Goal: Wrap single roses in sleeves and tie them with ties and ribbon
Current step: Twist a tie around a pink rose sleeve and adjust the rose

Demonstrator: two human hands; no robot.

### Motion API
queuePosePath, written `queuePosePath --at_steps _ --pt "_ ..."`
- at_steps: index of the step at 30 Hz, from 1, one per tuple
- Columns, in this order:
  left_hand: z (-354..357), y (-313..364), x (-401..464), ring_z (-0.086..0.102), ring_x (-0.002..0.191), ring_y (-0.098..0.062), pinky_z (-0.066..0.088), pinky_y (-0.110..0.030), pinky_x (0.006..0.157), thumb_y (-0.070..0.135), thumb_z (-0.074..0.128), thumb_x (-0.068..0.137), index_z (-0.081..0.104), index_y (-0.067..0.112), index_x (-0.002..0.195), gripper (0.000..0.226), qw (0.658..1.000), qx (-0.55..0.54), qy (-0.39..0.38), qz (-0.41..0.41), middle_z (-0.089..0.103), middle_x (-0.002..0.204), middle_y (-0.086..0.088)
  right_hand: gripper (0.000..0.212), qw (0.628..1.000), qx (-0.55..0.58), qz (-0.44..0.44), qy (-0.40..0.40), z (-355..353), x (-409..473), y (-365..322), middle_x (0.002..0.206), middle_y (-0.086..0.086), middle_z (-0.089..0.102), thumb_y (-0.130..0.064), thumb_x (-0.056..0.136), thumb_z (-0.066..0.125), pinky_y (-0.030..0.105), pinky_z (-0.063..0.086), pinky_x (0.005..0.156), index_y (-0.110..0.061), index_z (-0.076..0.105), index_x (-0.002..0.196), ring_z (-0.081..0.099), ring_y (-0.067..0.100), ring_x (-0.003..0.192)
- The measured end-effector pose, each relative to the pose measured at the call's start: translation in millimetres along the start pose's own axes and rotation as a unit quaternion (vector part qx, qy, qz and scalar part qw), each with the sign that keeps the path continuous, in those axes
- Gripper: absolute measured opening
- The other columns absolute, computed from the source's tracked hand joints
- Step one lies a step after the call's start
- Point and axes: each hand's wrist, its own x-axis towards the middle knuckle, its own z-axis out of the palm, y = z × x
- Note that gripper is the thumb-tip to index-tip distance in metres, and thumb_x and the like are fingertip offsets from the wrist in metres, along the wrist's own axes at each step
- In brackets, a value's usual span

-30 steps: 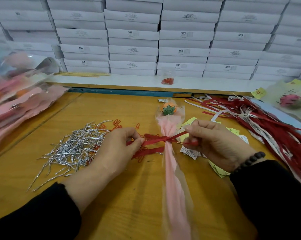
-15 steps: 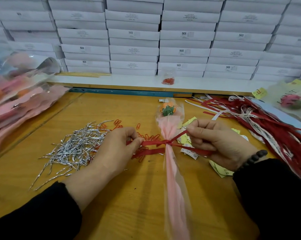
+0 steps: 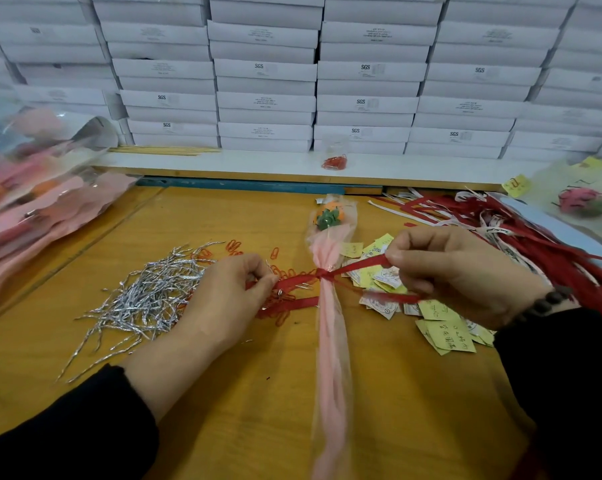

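Observation:
A single orange rose (image 3: 329, 216) lies in a clear and pink sleeve (image 3: 330, 341) along the middle of the wooden table (image 3: 240, 410), flower end away from me. A red ribbon (image 3: 299, 280) is knotted around the sleeve just below the flower. My left hand (image 3: 223, 299) pinches the ribbon's left end. My right hand (image 3: 465, 271) pinches the right end, pulled out sideways. A heap of silver twist ties (image 3: 147, 296) lies to the left of my left hand.
Wrapped roses (image 3: 39, 202) are piled at the far left. Red ribbons (image 3: 552, 244) lie heaped at the right, with yellow paper tags (image 3: 445, 334) under my right hand. Red paper clips (image 3: 334, 162) sit on the white ledge before stacked white boxes (image 3: 264, 71).
The ribbon knot has drawn tighter around the sleeve. My right hand has shifted a little to the right with its ribbon end. My left hand has stayed in place.

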Motion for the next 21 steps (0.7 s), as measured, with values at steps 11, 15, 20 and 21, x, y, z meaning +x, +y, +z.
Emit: queuePosePath --at_steps 11,15,20,21 --pt "-1.4 3.1 -4.0 0.042 0.047 -0.006 0.031 -0.025 0.048 0.022 0.065 0.086 0.056 0.022 0.060 0.028 0.998 0.055 -0.010 0.001 0.047 0.048 0.011 0.014 0.932 -0.350 0.097 0.005 -20.8 5.3 7.1 0.058 -0.002 0.062 -0.022 0.075 0.075 0.029 0.043 0.063 -0.014 0.071 0.065 0.051 0.009 0.058" --pt "-1.7 4.1 -4.9 0.059 0.063 -0.025 0.049 -0.038 0.062 0.023 0.064 0.086 0.057 0.021 0.061 0.025 0.996 0.080 -0.040 -0.001 0.062 0.062 -0.004 0.008 0.910 -0.400 0.112 -0.011 -17.2 4.8 9.3 0.063 -0.010 0.066 -0.022 0.078 0.073 0.019 0.043 0.059 -0.017 0.073 0.071 0.056 0.002 0.060" --pt "-2.8 9.7 -9.9 0.048 0.059 -0.012 0.039 -0.032 0.058 0.035 0.062 0.085 0.057 0.026 0.063 0.024 0.994 0.094 -0.044 0.031 0.052 0.063 0.004 0.006 0.900 -0.425 -0.016 0.096 1.0 10.5 9.0 0.078 -0.008 0.064 -0.023 0.082 0.067 0.013 0.042 0.060 -0.018 0.070 0.082 0.055 0.002 0.070" --pt "-2.1 10.3 -10.6 0.047 0.062 -0.011 0.037 -0.031 0.058 0.039 0.060 0.085 0.059 0.027 0.067 0.022 0.994 0.090 -0.039 0.041 0.051 0.067 0.003 0.007 0.898 -0.427 -0.035 0.101 9.6 11.7 9.6 0.076 -0.009 0.063 -0.023 0.083 0.066 0.012 0.038 0.055 -0.017 0.070 0.082 0.052 0.002 0.066"
